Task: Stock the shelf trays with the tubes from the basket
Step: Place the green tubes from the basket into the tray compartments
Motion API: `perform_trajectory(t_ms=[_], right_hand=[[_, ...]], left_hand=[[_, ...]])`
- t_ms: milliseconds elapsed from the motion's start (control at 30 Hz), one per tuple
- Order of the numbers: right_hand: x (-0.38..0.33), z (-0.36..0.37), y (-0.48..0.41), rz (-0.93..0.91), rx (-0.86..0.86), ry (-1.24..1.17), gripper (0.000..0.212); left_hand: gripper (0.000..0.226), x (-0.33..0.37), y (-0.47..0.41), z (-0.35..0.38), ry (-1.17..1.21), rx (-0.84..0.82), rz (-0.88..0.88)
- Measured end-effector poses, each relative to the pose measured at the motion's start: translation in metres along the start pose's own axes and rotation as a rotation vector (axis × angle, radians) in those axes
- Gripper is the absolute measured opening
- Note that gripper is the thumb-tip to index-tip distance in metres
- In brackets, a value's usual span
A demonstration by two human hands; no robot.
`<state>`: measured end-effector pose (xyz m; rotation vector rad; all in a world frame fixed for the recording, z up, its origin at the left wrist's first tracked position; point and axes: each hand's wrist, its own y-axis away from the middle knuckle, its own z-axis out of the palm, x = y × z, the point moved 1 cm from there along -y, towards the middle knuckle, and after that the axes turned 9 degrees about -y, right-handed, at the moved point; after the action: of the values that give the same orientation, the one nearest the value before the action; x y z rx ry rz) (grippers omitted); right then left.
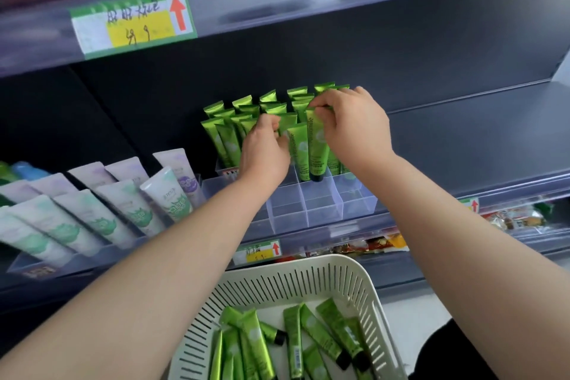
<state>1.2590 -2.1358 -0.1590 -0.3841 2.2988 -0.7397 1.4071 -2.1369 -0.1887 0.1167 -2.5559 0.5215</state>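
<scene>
R hand (348, 126) is clamped, thumb vs fingertips, on the flat crimped top of a glossy green plastic squeeze tube w/ black cap (316, 151). The tube hangs straight below that hand, cap down, cap at the mouth of a cell in the clear plastic divided tray (320, 210); can't tell if it's seated on the bottom.

L hand (265, 148) sits just beside the R hand, fingers curled against the top of the neighbouring tube (296, 145). Can't tell whether it pinches that one or only steadies it.

Beyond both hands: rows of standing green tubes (225, 136), stocked cap-down. On the near side of the hands, the front cells of the tray hold nothing. Well below the wrists, toward the body: white slotted plastic basket (308, 281) w/ several loose green tubes (293, 339) lying flat. Out past the L hand's outer side: pale white-and-lilac tubes (123, 203), leaning in another tray.

Handling, my read: the tube is prob. light, w/ a soft body that dents if squeezed mid-length, and a glossy skin that's likely slick. The crimp is the stiff, flat bit, so it's the best place to pinch, and the heavier cap end then hangs plumb for dropping into a cell. Not fragile. Neighbours lean and prob. tip easily, so a steadying hand helps.
</scene>
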Motion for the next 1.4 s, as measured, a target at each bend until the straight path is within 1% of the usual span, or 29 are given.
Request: perform_trajectory(t_ms=[200,433,533,633,833,933,1033,1100,1200,1233,1300,1400], right_hand=[[0.009,0.032,-0.009,-0.012,-0.026,0.059,0.023],[0.019,0.053,-0.002,-0.001,-0.144,0.168,0.024],[0.018,0.056,0.0,-0.002,-0.173,0.133,0.025],[0.011,0.05,0.004,-0.052,-0.133,0.11,0.024],[0.004,0.042,0.038,-0.177,0.037,0.071,0.023],[0.007,0.039,0.066,-0.188,0.078,0.074,0.025],[0.009,0.043,0.106,-0.174,0.059,0.072,0.028],[0.013,0.051,0.135,-0.152,0.017,0.066,0.03],[0.02,0.066,0.178,-0.098,-0.109,0.08,0.035],[0.022,0.072,0.191,-0.081,-0.157,0.089,0.036],[0.024,0.084,0.213,-0.043,-0.268,0.098,0.037],[0.029,0.103,0.24,0.088,-0.56,0.142,0.038]], left_hand=[[0.034,-0.014,0.014,-0.008,-0.043,-0.041,0.03],[0.037,-0.021,0.02,-0.009,0.016,-0.048,0.044],[0.038,-0.021,0.024,-0.007,0.045,-0.051,0.055],[0.039,-0.02,0.03,-0.007,0.041,-0.041,0.09],[0.035,-0.021,0.052,-0.01,-0.031,-0.055,0.129],[0.032,-0.026,0.072,-0.014,-0.103,-0.046,0.246],[0.032,-0.046,0.099,-0.01,-0.151,-0.048,0.391],[0.033,-0.067,0.118,-0.002,-0.186,-0.049,0.461],[0.033,-0.1,0.15,0.012,-0.227,-0.087,0.532],[0.033,-0.11,0.161,0.017,-0.233,-0.105,0.519],[0.032,-0.128,0.181,0.025,-0.252,-0.176,0.439],[0.033,-0.152,0.209,0.042,-0.337,-0.391,0.261]])
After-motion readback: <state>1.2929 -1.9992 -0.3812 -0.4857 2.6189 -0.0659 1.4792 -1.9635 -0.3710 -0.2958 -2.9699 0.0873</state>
